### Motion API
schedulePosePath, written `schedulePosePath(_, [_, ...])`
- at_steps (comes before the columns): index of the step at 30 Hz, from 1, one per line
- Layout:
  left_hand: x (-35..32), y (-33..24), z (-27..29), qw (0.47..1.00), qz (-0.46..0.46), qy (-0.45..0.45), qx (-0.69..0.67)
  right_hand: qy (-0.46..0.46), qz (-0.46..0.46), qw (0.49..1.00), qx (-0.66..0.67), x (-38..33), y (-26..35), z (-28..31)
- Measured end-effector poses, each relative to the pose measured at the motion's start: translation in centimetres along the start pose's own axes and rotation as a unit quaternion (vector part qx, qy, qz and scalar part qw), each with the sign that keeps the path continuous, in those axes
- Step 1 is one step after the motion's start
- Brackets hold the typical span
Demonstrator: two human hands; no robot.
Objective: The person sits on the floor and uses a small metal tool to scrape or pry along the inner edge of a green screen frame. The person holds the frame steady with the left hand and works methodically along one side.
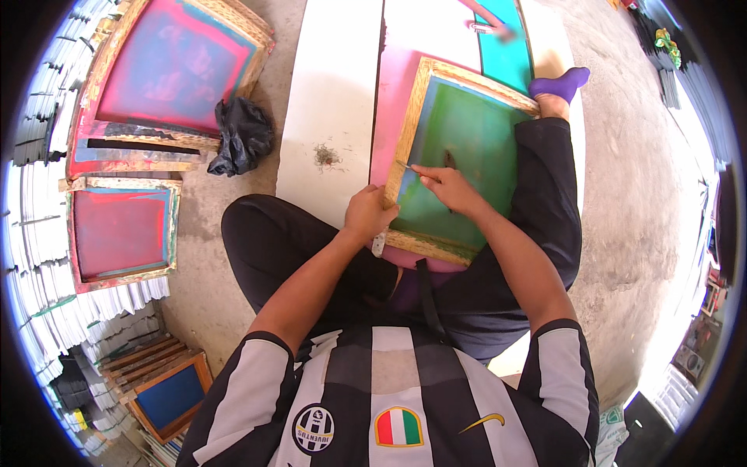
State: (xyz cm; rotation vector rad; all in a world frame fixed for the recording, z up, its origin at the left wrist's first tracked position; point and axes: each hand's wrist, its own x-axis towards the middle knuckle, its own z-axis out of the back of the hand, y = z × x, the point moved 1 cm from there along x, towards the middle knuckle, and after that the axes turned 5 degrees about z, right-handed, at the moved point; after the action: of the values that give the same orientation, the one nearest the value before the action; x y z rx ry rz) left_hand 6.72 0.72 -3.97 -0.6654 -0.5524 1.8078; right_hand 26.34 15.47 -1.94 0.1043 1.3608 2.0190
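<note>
A wooden-framed printing screen with green mesh lies tilted across my lap and the low bench. My left hand is closed around the frame's left rail near its lower corner. A pale strip shows just below that hand. My right hand reaches over the mesh, pinching a thin pointed tool. Its tip rests at or just above the left rail; contact is hard to judge, and its exact kind is unclear. A dark patch shows on the mesh beside my right hand.
The bench has white, pink and teal boards. A small dark heap of scraps lies on it. Another person's blurred hand is at the far end. Leftward are pink-stained screens, a black plastic bag and paper stacks.
</note>
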Motion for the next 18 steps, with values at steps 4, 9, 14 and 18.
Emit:
schedulePosePath(4, [0.1,-0.6,0.4,1.0,0.013,0.017,0.002,0.031,-0.05,0.997,0.04,0.4,-0.1,0.4])
schedulePosePath(9, [0.2,0.0,0.2,0.999,0.013,0.017,0.029,0.105,-0.224,0.948,0.198,0.8,1.3,2.0])
schedulePosePath(14, [-0.3,-1.4,0.3,0.998,0.06,0.016,-0.018,-0.036,-0.02,0.987,-0.158,-1.2,2.6,0.5])
schedulePosePath(18, [-0.1,-1.4,-0.2,0.998,0.027,-0.047,-0.023,-0.026,-0.07,0.977,-0.197,-1.4,4.0,1.2])
